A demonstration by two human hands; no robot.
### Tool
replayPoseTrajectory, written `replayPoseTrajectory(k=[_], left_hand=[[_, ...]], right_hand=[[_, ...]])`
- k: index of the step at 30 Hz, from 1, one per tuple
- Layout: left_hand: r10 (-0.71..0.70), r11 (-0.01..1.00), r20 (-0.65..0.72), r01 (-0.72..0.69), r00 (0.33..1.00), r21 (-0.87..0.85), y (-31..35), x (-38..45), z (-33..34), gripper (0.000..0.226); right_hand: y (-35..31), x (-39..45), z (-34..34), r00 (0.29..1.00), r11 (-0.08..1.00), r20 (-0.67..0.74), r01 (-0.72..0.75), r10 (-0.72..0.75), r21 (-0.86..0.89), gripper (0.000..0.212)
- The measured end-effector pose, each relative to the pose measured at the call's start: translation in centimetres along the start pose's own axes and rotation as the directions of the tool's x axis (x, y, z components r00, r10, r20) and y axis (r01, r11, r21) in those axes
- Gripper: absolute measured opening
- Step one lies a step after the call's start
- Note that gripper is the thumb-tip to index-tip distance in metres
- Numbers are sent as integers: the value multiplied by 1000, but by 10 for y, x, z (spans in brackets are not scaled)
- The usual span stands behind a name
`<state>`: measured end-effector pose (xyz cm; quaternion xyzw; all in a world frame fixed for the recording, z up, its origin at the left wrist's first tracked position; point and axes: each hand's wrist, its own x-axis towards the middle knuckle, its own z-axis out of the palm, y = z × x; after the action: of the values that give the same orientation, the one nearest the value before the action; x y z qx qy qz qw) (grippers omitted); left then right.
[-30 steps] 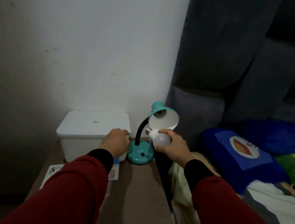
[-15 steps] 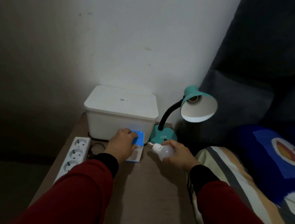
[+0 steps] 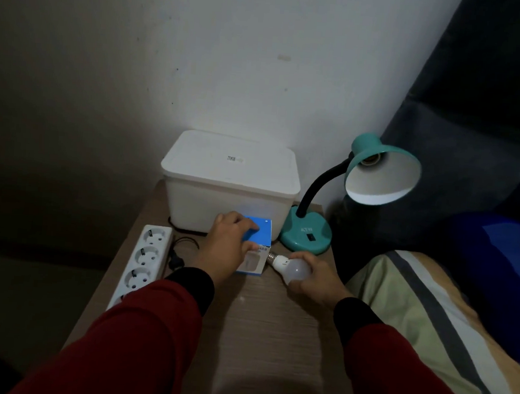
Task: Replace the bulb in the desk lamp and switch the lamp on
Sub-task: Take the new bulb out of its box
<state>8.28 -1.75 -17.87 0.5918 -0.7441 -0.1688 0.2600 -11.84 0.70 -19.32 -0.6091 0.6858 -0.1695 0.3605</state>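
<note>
A teal desk lamp [image 3: 307,236] stands at the back right of the wooden bedside table [image 3: 267,331]. Its shade [image 3: 381,178] is tilted toward me and the socket inside is bare and unlit. My right hand [image 3: 316,277] is closed around a white bulb [image 3: 292,269], low over the table in front of the lamp base, screw cap pointing left. My left hand [image 3: 226,247] grips a small blue bulb box [image 3: 258,237] that lies on the table just left of the bulb. Red sleeves with black cuffs cover both arms.
A white lidded plastic box [image 3: 229,175] stands against the wall behind the blue box. A white power strip [image 3: 141,262] with a black cable lies along the table's left edge. A bed with a striped sheet [image 3: 429,319] and a blue pillow [image 3: 501,271] borders the right.
My right hand brought the bulb down from the lamp shade to just above the table. My left hand moved from the white box's corner onto the blue bulb box. The view tilted left.
</note>
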Motion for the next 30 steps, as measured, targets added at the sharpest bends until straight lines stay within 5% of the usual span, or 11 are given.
replayPoseTrajectory(k=[4,9,30], left_hand=[[-63,998,-146,63,987,-4,0,-8,5,48],[-202,975,-201,178,958,-131,2,-17,13,61],[-344,906,-297,231,891,-356,17,-20,22,53]], right_hand=[[-4,-1,1,1000,1000,13,2,-2,23,75],[-34,-6,2,957,986,-254,159,-143,42,54],[-64,-26,22,956,898,-250,238,-151,370,47]])
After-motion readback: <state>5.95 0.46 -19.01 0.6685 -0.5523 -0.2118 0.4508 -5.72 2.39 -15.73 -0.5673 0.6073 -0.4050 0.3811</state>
